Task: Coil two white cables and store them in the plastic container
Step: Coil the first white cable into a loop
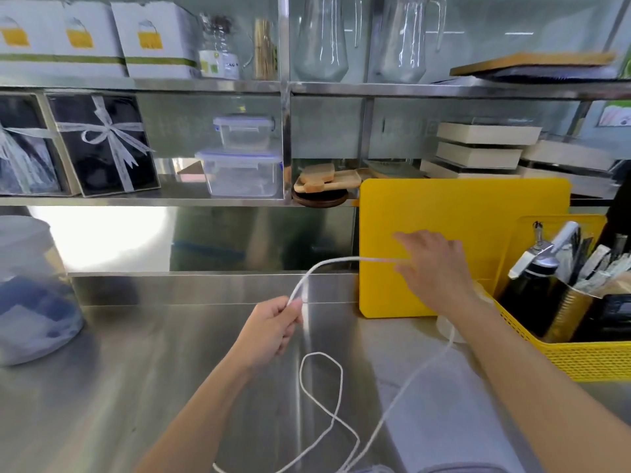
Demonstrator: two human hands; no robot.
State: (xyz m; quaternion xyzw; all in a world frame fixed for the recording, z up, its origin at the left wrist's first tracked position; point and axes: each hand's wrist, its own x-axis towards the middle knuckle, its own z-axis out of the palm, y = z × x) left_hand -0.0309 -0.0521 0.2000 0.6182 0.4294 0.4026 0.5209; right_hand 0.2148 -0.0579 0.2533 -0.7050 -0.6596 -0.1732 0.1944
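A thin white cable [321, 397] runs from my left hand [273, 327] up and right to my right hand [433, 264]. My left hand is closed on the cable's end above the steel counter [136, 370]. My right hand pinches the cable between thumb and fingers in front of a yellow cutting board [461, 213]. The rest of the cable hangs down in a loose loop over the counter and runs out of the bottom of the view. A clear plastic container [239, 174] with a lid stands on the shelf behind, with a smaller one [244, 131] stacked on it.
A yellow mesh basket [580, 356] with bottles and utensils sits at the right. A large translucent jar [30, 291] stands at the left. Shelves behind hold gift boxes [102, 141], glass jugs [321, 39] and stacked boxes [478, 148].
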